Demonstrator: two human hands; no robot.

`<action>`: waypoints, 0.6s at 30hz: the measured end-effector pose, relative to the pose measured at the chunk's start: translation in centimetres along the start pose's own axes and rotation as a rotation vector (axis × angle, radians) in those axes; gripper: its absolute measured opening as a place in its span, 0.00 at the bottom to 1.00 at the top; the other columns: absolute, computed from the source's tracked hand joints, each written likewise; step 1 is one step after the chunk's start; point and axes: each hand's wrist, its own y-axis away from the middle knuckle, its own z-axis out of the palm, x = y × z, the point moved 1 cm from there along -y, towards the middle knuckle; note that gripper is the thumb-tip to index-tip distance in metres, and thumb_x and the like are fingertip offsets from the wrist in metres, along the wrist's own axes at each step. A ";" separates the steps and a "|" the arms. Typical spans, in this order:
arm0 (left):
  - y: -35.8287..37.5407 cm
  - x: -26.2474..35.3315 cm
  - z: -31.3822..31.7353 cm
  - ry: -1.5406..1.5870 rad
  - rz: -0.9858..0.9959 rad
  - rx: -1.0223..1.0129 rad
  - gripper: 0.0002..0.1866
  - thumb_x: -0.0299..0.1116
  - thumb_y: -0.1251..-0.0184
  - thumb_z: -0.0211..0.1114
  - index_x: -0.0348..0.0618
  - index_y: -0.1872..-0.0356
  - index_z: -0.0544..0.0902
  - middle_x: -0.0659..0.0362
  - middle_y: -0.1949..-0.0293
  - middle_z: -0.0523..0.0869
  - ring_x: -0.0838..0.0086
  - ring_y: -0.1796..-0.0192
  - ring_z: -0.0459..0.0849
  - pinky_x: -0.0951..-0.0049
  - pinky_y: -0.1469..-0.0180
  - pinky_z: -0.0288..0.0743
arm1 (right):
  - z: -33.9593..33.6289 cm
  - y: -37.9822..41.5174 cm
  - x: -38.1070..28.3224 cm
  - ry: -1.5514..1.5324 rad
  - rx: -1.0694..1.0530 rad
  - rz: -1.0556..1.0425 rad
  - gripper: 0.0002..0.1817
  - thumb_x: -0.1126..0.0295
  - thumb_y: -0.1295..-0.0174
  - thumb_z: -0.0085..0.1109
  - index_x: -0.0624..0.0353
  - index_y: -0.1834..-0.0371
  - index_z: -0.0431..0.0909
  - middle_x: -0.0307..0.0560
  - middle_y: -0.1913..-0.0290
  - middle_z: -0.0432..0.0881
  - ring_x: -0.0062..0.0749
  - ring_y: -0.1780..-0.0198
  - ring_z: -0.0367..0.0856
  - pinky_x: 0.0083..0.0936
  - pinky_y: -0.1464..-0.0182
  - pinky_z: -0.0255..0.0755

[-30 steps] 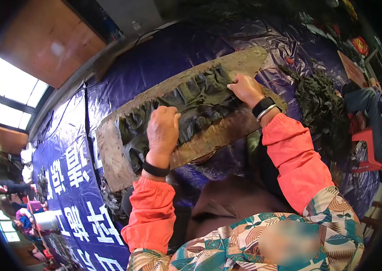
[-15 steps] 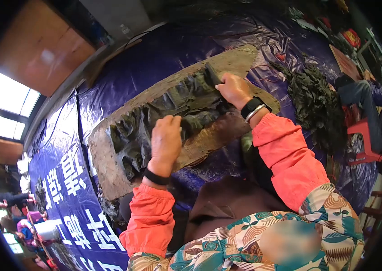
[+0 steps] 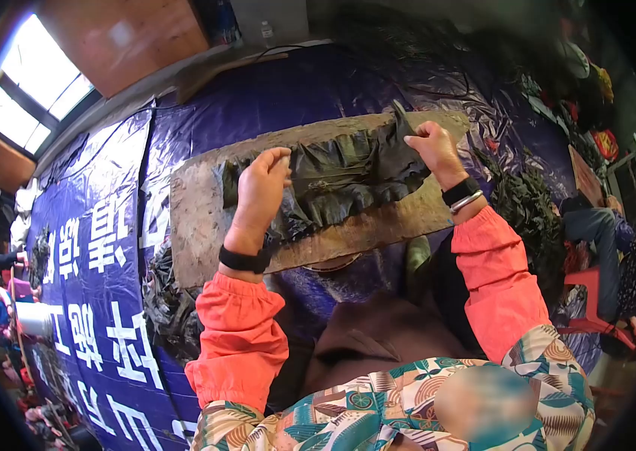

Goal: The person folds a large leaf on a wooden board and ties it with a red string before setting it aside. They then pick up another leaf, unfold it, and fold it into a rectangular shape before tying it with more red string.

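A dark green, wet, wrinkled kelp-like sheet [image 3: 340, 177] lies spread along a worn wooden board [image 3: 197, 203]. My right hand [image 3: 438, 150] pinches its right end, where a narrow strip stands up beside the thumb. Over the left part of the sheet, my left hand [image 3: 261, 184] is closed, fingertips pressed together near the upper edge; what sits between them is hidden. I wear red sleeve covers, with dark bands on both wrists and a silvery bracelet on the right.
Blue tarpaulin [image 3: 115, 188] with white characters covers the surface under the board. A heap of dark leafy strands [image 3: 521, 195] lies to the right. Beyond it, a person's legs [image 3: 596, 240] show beside a red plastic stool [image 3: 588, 297]. More dark strands [image 3: 171, 301] lie left.
My left hand has moved up and slightly left across the sheet, towards its upper edge. My right hand keeps its pinch at the right end. The whole view has turned.
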 end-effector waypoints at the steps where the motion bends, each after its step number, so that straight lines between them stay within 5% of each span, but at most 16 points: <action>1: -0.1 0.1 -0.3 0.332 -0.132 -0.083 0.13 0.32 0.29 0.57 0.36 0.49 0.79 0.54 0.54 0.83 0.68 0.52 0.82 0.70 0.49 0.78 | 0.3 0.1 -1.2 -0.031 0.010 -0.064 0.15 0.61 0.51 0.71 0.60 0.67 0.81 0.50 0.67 0.85 0.41 0.63 0.83 0.33 0.59 0.74; 2: -0.1 0.2 -0.5 0.666 -0.259 -0.168 0.15 0.35 0.25 0.55 0.37 0.45 0.77 0.57 0.52 0.82 0.73 0.52 0.82 0.73 0.50 0.78 | 0.9 0.2 -2.2 -0.118 0.006 -0.121 0.14 0.63 0.51 0.71 0.60 0.68 0.81 0.50 0.68 0.84 0.41 0.65 0.83 0.32 0.61 0.74; 5: -0.1 -0.1 0.2 0.976 -0.322 -0.305 0.20 0.38 0.24 0.54 0.35 0.40 0.72 0.55 0.49 0.80 0.68 0.51 0.81 0.70 0.49 0.79 | 2.5 1.8 -7.3 -0.128 0.009 -0.217 0.13 0.65 0.51 0.71 0.60 0.69 0.80 0.52 0.69 0.83 0.43 0.66 0.83 0.34 0.62 0.75; 9: 0.2 0.3 0.9 1.034 -0.434 -0.400 0.24 0.47 0.24 0.52 0.37 0.40 0.72 0.55 0.49 0.80 0.67 0.51 0.82 0.64 0.48 0.79 | 6.5 5.1 -12.5 -0.105 0.008 -0.348 0.13 0.65 0.49 0.70 0.60 0.69 0.77 0.55 0.68 0.83 0.50 0.63 0.82 0.39 0.60 0.75; 11: 0.0 -0.4 1.1 1.040 -0.446 -0.409 0.25 0.51 0.24 0.50 0.39 0.41 0.73 0.57 0.51 0.81 0.69 0.53 0.82 0.63 0.48 0.78 | 7.8 7.5 -14.5 -0.117 -0.106 -0.233 0.12 0.66 0.48 0.67 0.61 0.66 0.77 0.57 0.66 0.82 0.53 0.61 0.82 0.42 0.58 0.74; 14: -0.3 -2.9 1.5 0.898 -0.460 -0.426 0.16 0.41 0.25 0.54 0.43 0.44 0.74 0.61 0.56 0.83 0.74 0.58 0.83 0.70 0.56 0.80 | 11.6 9.9 -13.0 -0.106 -0.141 -0.386 0.16 0.63 0.49 0.71 0.61 0.67 0.77 0.57 0.65 0.83 0.51 0.62 0.83 0.39 0.61 0.75; 18: 0.5 -2.4 1.1 0.689 -0.482 -0.333 0.16 0.27 0.29 0.57 0.39 0.42 0.72 0.59 0.57 0.83 0.74 0.58 0.84 0.75 0.60 0.81 | 10.3 12.2 -11.9 -0.167 -0.164 -0.537 0.14 0.69 0.48 0.68 0.60 0.59 0.80 0.51 0.64 0.82 0.43 0.62 0.82 0.34 0.59 0.75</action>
